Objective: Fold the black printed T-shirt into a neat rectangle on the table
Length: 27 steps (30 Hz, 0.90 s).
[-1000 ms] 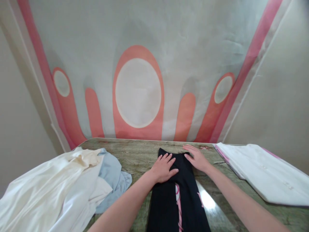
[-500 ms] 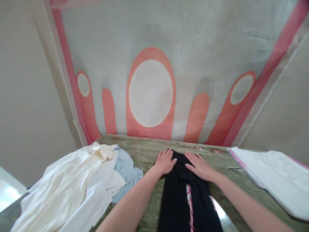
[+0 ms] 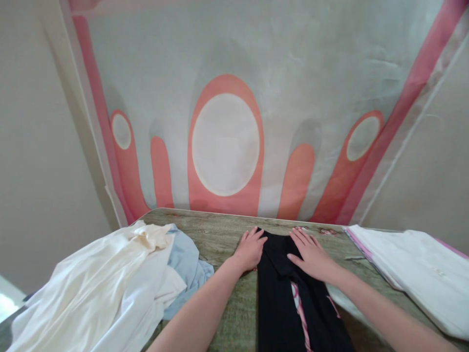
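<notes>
A long black garment with pink and white stripes lies folded lengthwise on the wood-grain table, running from its far end towards me. My left hand rests flat, fingers spread, along the garment's left top edge, partly on the table. On the cloth's upper right part my right hand lies flat with its fingers stretched out. Neither hand grips anything.
A heap of white and cream clothes with a light blue piece lies on the left. Folded white garments with a pink edge lie on the right. Behind the table hangs a grey sheet with coral ovals.
My left hand slid off the middle of the black garment to its left edge. My right hand shifted a little on the cloth. The camera swung left and back slightly.
</notes>
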Motion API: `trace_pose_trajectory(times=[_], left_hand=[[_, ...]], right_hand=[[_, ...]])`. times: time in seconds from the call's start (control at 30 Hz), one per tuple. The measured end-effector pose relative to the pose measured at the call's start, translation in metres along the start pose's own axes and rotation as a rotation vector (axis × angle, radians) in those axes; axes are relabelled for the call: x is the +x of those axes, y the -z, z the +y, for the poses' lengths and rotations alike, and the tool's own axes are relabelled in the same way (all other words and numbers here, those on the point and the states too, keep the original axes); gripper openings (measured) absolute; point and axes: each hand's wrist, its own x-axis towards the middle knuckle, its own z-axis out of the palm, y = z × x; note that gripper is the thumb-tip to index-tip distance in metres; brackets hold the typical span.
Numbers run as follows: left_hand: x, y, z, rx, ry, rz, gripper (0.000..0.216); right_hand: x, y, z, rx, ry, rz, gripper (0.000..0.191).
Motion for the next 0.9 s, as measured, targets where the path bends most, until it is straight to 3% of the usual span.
trace_pose_trajectory(times=[0.1,0.23,0.33,0.5,0.67,0.77,0.9], left_hand=[[0.001,-0.001,0.001,-0.017,0.02,-0.031,0.042],[0.004,-0.001,0.003,-0.009,0.058,-0.039,0.042],[0.005,0.002,0.005,0.005,0.067,-0.017,0.041],[0.006,0.01,0.003,0.01,0.066,0.101,0.032],[0.007,0.006,-0.013,-0.035,0.178,0.23,0.032],[0.007,-0.001,-0.025,-0.098,0.233,0.228,0.038],[0.008,-0.009,-0.033,-0.156,0.162,0.164,0.05]], right_hand=[[-0.039,-0.006,-0.031,0.075,-0.108,-0.032,0.069],[-0.082,-0.003,-0.07,0.148,-0.069,-0.051,0.073],[-0.096,0.003,-0.085,0.179,-0.042,-0.06,0.077],[-0.1,0.011,-0.087,0.173,0.053,-0.049,0.076],[-0.098,0.015,-0.081,0.163,0.096,-0.106,0.074],[-0.096,0.017,-0.078,0.153,0.105,-0.127,0.071],[-0.101,0.025,-0.085,0.154,0.103,-0.136,0.067]])
